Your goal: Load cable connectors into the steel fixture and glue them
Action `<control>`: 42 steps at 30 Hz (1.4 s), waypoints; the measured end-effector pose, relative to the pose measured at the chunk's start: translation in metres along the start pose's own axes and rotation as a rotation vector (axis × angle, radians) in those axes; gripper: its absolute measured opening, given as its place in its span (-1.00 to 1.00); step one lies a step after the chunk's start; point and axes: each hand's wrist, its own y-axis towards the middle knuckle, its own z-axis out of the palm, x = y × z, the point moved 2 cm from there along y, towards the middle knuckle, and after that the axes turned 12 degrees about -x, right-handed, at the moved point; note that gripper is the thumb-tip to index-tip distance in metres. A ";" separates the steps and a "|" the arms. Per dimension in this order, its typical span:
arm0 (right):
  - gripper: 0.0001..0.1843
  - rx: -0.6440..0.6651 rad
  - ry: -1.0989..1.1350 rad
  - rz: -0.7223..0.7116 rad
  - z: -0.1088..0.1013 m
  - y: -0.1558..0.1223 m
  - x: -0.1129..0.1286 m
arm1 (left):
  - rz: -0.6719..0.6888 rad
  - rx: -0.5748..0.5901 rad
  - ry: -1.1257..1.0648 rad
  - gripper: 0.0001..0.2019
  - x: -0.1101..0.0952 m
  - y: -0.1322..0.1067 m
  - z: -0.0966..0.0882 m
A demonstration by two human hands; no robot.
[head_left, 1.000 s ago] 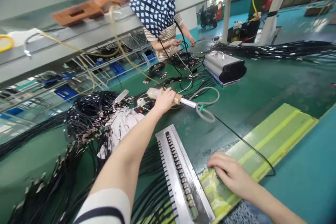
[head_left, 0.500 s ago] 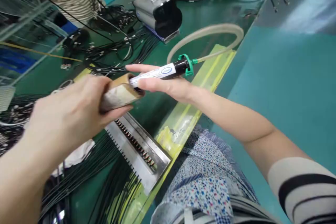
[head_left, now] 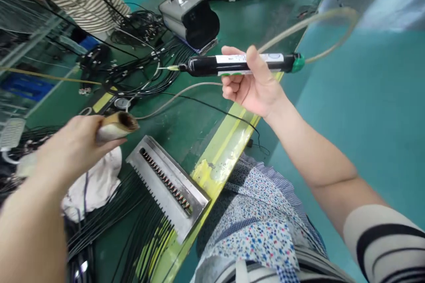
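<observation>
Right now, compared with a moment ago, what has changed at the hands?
The right hand has taken the black syringe and drawn it out of the cardboard tube, which the left hand still holds. The slotted steel fixture and the silver-and-black unit stayed as they were.

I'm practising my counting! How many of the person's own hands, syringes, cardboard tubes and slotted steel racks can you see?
hands: 2 (left hand, right hand)
syringe: 1
cardboard tube: 1
slotted steel rack: 1
Total: 5
</observation>
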 end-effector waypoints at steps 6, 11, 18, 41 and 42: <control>-0.65 -0.052 -0.085 0.029 0.021 -0.014 -0.028 | 0.044 -0.040 -0.078 -0.65 -0.024 -0.006 0.017; -0.84 0.003 -0.057 0.042 0.026 -0.010 -0.036 | 0.049 -0.184 -0.116 -0.62 -0.007 -0.030 0.019; -0.73 -0.005 0.015 0.152 0.037 -0.016 -0.048 | 0.219 -0.245 -0.068 -0.66 -0.005 -0.038 0.042; -0.75 0.142 -0.106 0.025 0.100 -0.014 -0.061 | -0.109 -0.297 -0.342 -0.35 0.002 0.020 0.090; -0.79 0.153 -0.143 -0.031 0.107 -0.012 -0.060 | -0.124 -0.286 -0.377 -0.40 0.003 0.005 0.083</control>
